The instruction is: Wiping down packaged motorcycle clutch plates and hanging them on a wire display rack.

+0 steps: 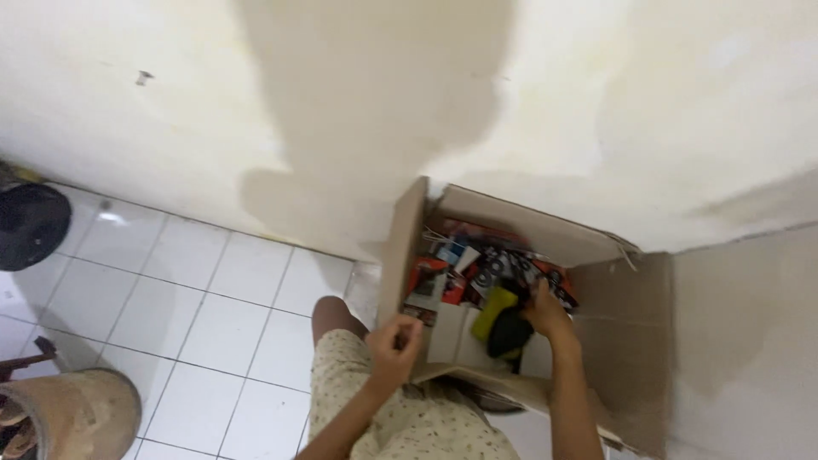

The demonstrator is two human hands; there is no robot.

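An open cardboard box (511, 220) stands on the floor against a cream wall, filled with several small packages in red, black and white. My right hand (545, 311) reaches down inside it, fingers closed on a black and yellow object (503, 324). My left hand (394, 341) is at the box's near left edge, pinching something small between thumb and fingers; what it is cannot be made out. My knee (328, 313) and patterned shorts (400, 417) show below the box.
White floor tiles (196, 290) spread to the left. A dark round object (30, 223) lies at the far left by the wall. A tan bucket-like container (77, 413) stands at the bottom left. A box flap (630, 341) hangs open on the right.
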